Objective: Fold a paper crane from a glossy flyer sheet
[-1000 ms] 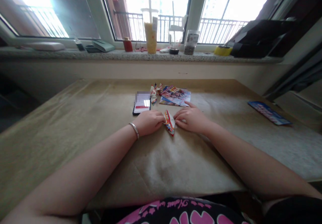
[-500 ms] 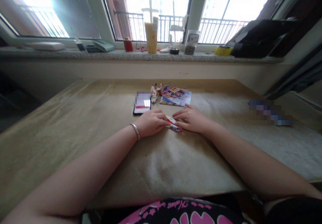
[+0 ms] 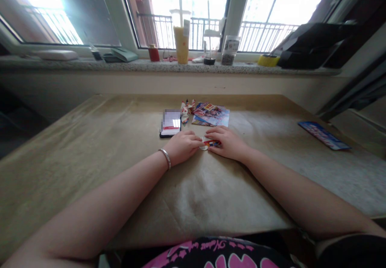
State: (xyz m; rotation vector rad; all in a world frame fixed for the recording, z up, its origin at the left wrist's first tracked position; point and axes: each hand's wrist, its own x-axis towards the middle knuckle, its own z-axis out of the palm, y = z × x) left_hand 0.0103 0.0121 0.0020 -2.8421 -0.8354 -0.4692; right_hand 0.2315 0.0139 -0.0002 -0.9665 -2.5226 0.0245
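A small piece of folded printed paper, white with red, yellow and blue, lies on the table between my hands. My left hand, with a silver bangle at the wrist, has its fingers closed at the paper's left end. From the right, my right hand curls its fingers and thumb around the other end, covering part of it. Just beyond my left hand lies a phone with a lit screen. Crumpled-looking folded paper pieces sit beside a small stack of colourful printed sheets.
A brown covering spreads over the table. Toward the right lies a long blue printed packet. Along the windowsill stand a tall yellow drink cup, a red container, a clear jar and a black bag.
The folded paper has been turned, its pointed end no longer showing at the lower right. My right hand has shifted slightly left and curled more over it.
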